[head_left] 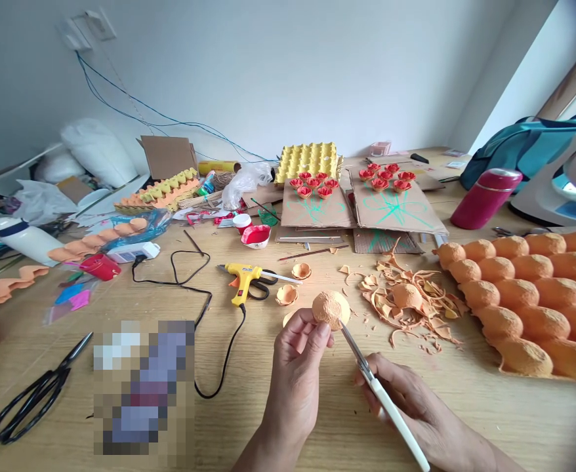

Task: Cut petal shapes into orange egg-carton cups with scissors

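Note:
My left hand is closed round an orange egg-carton cup, held up above the wooden table. My right hand grips white-handled scissors, whose blades meet the cup's lower right edge. Just right of the cup lies a heap of orange cuttings with another cut cup in it. Two small cut orange flower shapes lie behind the cup, near a yellow glue gun.
An orange egg tray lies upside down at the right. Cardboard sheets with red paper flowers, a yellow egg tray, a dish of red paint, a dark red flask stand behind. Black scissors lie front left.

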Tool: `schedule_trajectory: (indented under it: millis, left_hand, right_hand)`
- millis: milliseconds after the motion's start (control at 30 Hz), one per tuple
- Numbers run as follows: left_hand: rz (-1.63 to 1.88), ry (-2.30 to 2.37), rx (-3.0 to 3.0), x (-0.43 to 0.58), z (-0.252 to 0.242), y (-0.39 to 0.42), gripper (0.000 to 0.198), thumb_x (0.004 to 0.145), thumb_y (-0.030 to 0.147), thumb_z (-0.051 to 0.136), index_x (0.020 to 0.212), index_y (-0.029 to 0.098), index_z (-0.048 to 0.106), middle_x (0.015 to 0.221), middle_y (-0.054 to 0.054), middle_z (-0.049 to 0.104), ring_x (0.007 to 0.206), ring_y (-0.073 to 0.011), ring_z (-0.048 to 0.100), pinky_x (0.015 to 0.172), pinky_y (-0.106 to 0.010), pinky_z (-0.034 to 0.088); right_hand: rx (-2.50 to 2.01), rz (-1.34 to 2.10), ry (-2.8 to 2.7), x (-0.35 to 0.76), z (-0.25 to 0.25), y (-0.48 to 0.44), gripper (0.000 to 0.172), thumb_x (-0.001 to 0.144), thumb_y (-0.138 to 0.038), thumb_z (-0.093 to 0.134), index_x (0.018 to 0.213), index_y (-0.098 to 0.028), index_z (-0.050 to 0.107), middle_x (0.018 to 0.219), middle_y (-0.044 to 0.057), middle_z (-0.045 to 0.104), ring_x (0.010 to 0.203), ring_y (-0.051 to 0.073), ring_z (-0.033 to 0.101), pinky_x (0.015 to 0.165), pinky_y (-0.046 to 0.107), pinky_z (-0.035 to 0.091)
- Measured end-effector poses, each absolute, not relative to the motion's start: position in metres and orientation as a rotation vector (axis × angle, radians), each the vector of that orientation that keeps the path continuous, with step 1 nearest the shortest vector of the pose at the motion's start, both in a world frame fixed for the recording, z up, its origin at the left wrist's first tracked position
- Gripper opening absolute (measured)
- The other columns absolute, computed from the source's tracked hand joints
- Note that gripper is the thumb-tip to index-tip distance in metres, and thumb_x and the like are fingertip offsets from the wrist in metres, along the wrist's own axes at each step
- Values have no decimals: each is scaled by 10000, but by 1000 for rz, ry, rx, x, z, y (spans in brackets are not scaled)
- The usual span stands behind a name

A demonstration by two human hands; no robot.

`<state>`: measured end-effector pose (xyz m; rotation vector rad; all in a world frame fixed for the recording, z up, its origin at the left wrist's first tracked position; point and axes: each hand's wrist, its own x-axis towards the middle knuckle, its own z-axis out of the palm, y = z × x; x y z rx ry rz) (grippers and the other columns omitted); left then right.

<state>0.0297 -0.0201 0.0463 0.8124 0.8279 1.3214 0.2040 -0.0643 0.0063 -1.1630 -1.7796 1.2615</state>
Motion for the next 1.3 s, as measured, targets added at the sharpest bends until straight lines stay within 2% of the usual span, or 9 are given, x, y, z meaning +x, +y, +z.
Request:
schedule_trajectory:
  millis: [200, 400, 700, 900, 1100, 1300]
  left_hand:
    - [1270, 725, 708, 32, 48, -20, 196, 802, 359, 770, 850, 182, 702, 770, -3, 567, 712, -102, 454, 706, -234, 408]
    - [1227, 653, 595, 36, 48, -19, 164, 793, 308, 782, 840, 171, 705, 756, 10, 533, 691, -83, 456, 676, -216, 424]
    - [1222, 632, 523, 41, 50, -20, 169, 771, 295, 804, 841, 169, 714, 744, 12, 552, 673, -69, 484, 658, -198, 448]
    - [1209, 613, 470, 42, 50, -21, 171, 758, 279, 814, 847, 170, 716, 755, 9, 567, 664, -65, 497, 657, -194, 462]
    - [1212, 602, 476, 42, 50, -20, 155, 770, 265, 806, 841, 164, 713, 746, 9, 571, 662, -60, 499, 654, -187, 461]
    - [1204, 617, 479, 41, 48, -21, 158, 785, 272, 794, 829, 159, 693, 752, 10, 576, 667, -58, 509, 662, -188, 463]
  right_hand:
    - [-1155, 1200, -1800, 205, 7, -63, 394, 936, -590, 481, 846, -211, 543, 773, 31, 567, 705, 182, 517, 649, 296, 449]
    - [-1139, 1135, -1795, 204, 9, -63, 361, 943, -532, 496, 768, -216, 497, 759, 28, 573, 689, 174, 529, 635, 287, 454]
    - [-1198, 1061, -1814, 204, 11, -63, 252, 927, -409, 538, 766, -217, 510, 762, 29, 586, 701, 181, 546, 641, 286, 472]
    - [-1205, 1052, -1808, 205, 11, -65, 208, 919, -398, 543, 815, -218, 535, 787, 37, 615, 719, 191, 572, 665, 304, 493]
    - [-1221, 1015, -1825, 206, 11, -66, 257, 933, -446, 529, 822, -215, 544, 801, 47, 624, 742, 204, 574, 703, 330, 491]
    - [-1231, 1020, -1798, 204, 10, -66, 308, 957, -474, 497, 797, -213, 536, 759, 30, 592, 701, 187, 529, 679, 317, 450]
